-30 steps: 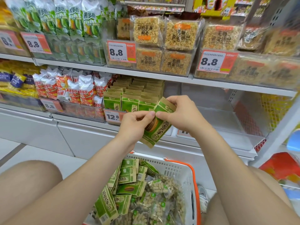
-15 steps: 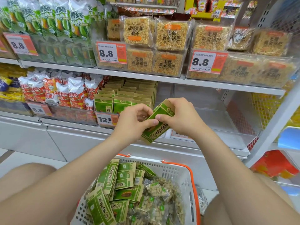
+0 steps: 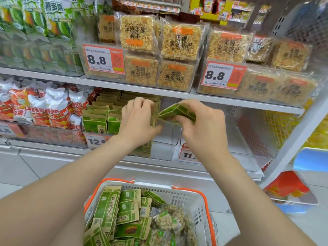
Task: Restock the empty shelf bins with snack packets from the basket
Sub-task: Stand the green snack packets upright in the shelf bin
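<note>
Nearest, low in the middle, sits a white basket (image 3: 177,196) with an orange rim. It holds a heap of green packets (image 3: 106,208) on its left and clear bags of nuts (image 3: 168,219) on its right.

Both forearms reach over the basket to the middle shelf. The right hand (image 3: 204,128) pinches one green snack packet (image 3: 177,110) between thumb and fingertips and holds it tilted in the air above the right end of a clear bin (image 3: 159,150). The left hand (image 3: 136,121) lies against the standing packets (image 3: 95,121) in that bin, fingers bent over their tops and thumb reaching toward the held packet's lower left end. Whether it grips anything cannot be told.

A price tag (image 3: 96,141) starting with 12 hangs on the bin's front. Just to the right stands a second clear bin (image 3: 230,139) with a red tag (image 3: 188,154). To the left are red-and-white bags (image 3: 53,110).

Farther up, the upper shelf (image 3: 142,87) carries clear packs of yellow crackers (image 3: 179,41) behind an 8.8 tag (image 3: 103,59), with green bags (image 3: 53,18) at far left.
</note>
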